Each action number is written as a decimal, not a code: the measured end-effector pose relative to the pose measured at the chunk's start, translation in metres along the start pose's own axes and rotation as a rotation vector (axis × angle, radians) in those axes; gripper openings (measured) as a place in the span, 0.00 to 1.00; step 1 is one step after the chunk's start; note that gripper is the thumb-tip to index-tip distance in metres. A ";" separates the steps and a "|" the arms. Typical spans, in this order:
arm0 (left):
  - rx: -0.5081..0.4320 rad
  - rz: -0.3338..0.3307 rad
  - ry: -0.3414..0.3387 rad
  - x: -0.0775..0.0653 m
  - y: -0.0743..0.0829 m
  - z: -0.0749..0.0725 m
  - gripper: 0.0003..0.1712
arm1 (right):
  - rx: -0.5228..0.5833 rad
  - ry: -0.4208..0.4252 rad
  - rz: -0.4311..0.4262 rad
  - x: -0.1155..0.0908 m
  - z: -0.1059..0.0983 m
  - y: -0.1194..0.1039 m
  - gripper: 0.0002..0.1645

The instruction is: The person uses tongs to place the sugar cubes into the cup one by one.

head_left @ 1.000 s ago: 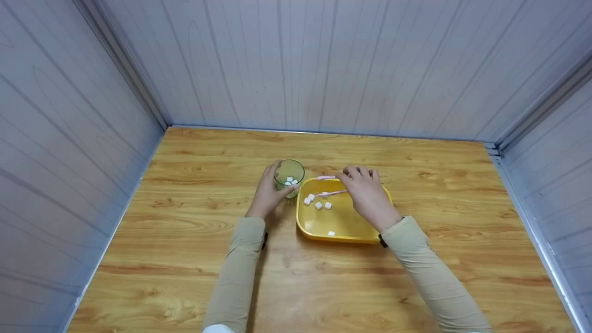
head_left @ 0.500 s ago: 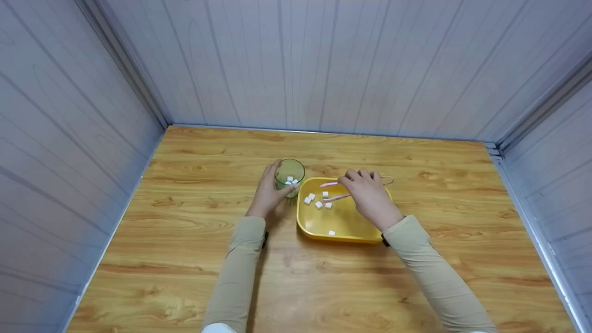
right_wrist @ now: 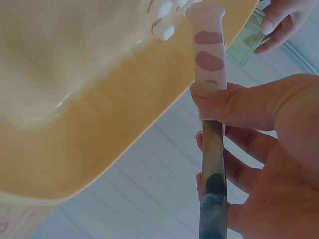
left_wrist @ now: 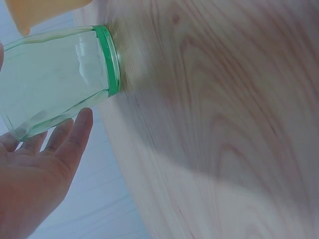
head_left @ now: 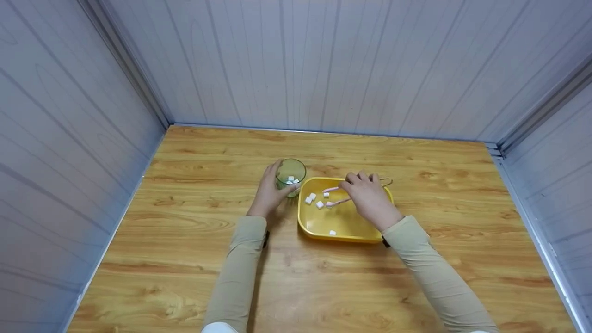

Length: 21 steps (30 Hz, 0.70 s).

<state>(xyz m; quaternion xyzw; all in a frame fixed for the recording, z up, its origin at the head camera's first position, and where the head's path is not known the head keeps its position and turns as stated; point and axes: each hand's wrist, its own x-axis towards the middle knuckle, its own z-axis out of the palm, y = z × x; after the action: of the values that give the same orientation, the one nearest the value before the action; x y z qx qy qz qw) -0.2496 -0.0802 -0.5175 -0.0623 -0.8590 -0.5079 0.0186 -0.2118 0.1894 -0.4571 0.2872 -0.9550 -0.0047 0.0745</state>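
My left hand (head_left: 268, 194) holds a clear green glass (left_wrist: 55, 74), thumb on the near side and fingers round the far side. The glass stands upright on the table with several small white cubes (head_left: 290, 179) inside. Over the yellow basin (head_left: 319, 237), my right hand (head_left: 370, 199) pinches metal tongs (right_wrist: 212, 55) with pink tips between thumb and fingers. The tongs' arms are spread. One tip overlaps a white cube (head_left: 329, 206), and the other is by a second cube (head_left: 326, 195). More cubes (head_left: 309, 200) lie nearby on the basin floor.
A single white cube (head_left: 332, 233) lies by the basin's near wall. The glass stands just left of the basin on the wood-grain table (head_left: 185, 231). Pale panelled walls (head_left: 296, 69) enclose the table at the back and both sides.
The right hand has moved slightly nearer, and the tongs' tips have shifted down and right from the far rim toward the cubes. The left hand keeps its hold on the glass.
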 end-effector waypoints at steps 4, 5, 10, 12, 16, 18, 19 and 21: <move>-0.004 -0.013 0.000 -0.001 0.001 0.000 0.50 | 0.006 -0.008 -0.009 -0.001 0.003 0.000 0.21; -0.005 -0.016 0.000 -0.001 0.001 0.000 0.50 | 0.008 -0.011 -0.010 -0.001 0.004 0.000 0.21; -0.002 -0.004 -0.004 -0.001 0.001 0.000 0.50 | 0.012 -0.014 -0.015 -0.002 0.006 0.000 0.21; 0.000 0.005 -0.006 -0.001 0.001 -0.001 0.49 | 0.011 -0.013 -0.017 -0.002 0.008 0.000 0.21; 0.002 0.020 -0.008 -0.001 0.001 -0.001 0.49 | -0.001 -0.026 -0.016 -0.002 0.011 -0.001 0.19; 0.002 0.022 -0.004 -0.001 0.001 -0.001 0.49 | -0.003 -0.042 -0.012 -0.002 0.012 -0.001 0.19; 0.002 0.020 -0.002 -0.001 0.001 -0.001 0.49 | -0.002 -0.050 -0.010 -0.002 0.013 -0.002 0.19; 0.002 0.016 0.000 -0.001 0.001 0.000 0.49 | 0.006 -0.062 -0.007 -0.001 0.014 -0.002 0.19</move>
<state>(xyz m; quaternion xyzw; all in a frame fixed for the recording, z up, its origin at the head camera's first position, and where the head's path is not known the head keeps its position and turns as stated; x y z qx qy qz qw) -0.2488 -0.0801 -0.5164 -0.0691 -0.8589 -0.5070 0.0229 -0.2116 0.1882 -0.4710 0.2906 -0.9558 -0.0113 0.0440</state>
